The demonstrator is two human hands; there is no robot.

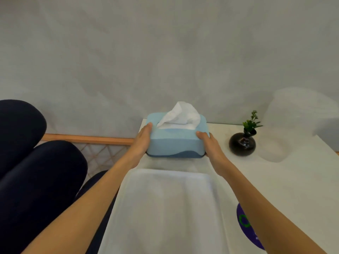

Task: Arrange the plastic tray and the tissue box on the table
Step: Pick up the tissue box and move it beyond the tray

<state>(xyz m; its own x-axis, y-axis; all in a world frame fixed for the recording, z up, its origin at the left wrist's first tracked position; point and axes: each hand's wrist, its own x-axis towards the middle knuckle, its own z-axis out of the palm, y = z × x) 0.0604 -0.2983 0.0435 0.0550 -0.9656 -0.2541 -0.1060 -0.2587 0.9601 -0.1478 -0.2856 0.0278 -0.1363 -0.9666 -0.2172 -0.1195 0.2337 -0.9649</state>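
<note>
A light blue tissue box (174, 143) with a white tissue sticking out of its top sits at the far left part of the white table (293, 180). My left hand (142, 142) grips its left end and my right hand (209, 145) grips its right end. In front of the box, nearer to me, lies a white translucent plastic tray (165, 208), long and shallow, with nothing in it. Whether the box rests on the table or is lifted slightly I cannot tell.
A round black vase (242, 144) with a green sprig stands to the right of the box. A purple round sticker (247, 228) lies by my right forearm. Dark blue cushions (36, 162) and a wooden lattice rail (88, 139) are at the left, a grey wall behind.
</note>
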